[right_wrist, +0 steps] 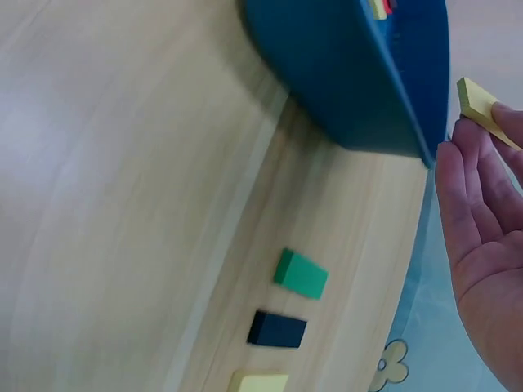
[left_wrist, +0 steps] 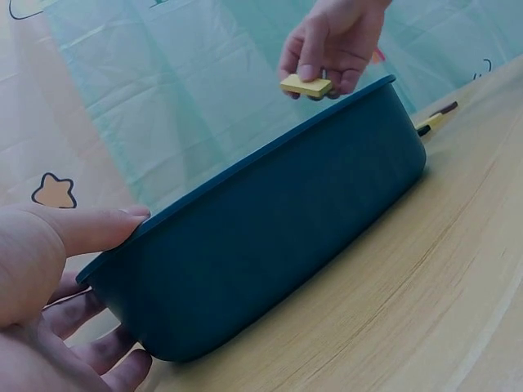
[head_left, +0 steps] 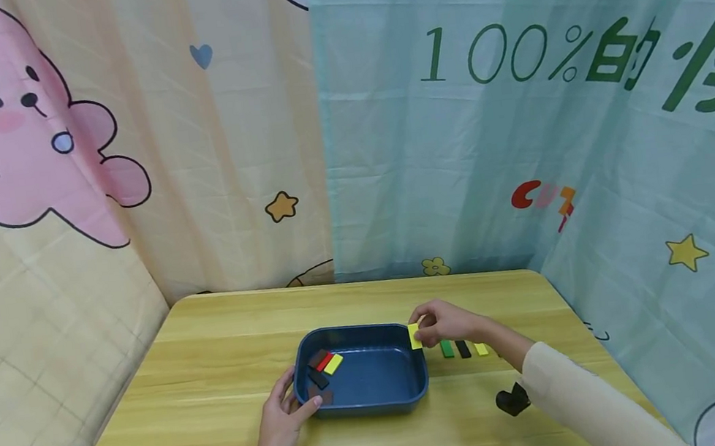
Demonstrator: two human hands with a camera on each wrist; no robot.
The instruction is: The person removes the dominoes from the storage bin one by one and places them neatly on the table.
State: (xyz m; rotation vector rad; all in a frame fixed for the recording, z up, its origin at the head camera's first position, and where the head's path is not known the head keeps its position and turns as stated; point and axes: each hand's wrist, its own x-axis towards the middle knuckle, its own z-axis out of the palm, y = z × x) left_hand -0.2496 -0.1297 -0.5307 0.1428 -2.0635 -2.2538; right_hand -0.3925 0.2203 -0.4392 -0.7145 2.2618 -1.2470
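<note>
My right hand (head_left: pixel 444 322) pinches a small yellow rectangular block (head_left: pixel 414 336) between thumb and fingers, at the right rim of a dark blue rectangular tub (head_left: pixel 378 403). In the left wrist view this yellow block (left_wrist: pixel 306 86) is held above the rim. My left hand (head_left: pixel 280 412) holds the tub's left end, thumb over the rim and fingers against the outer wall. Inside the tub, toward the left, lie a red block (head_left: pixel 325 361), a yellow block (head_left: pixel 334 364), a black block (head_left: pixel 318 378) and some brown ones (head_left: pixel 324 397).
Right of the tub, a green block (head_left: pixel 447 349), a black block (head_left: pixel 462 348) and another yellow block (head_left: pixel 481 349) lie in a row on the wooden table (head_left: pixel 175 420). A black object (head_left: pixel 512 400) sits by the right sleeve. Printed curtains (head_left: pixel 418 172) hang behind the table.
</note>
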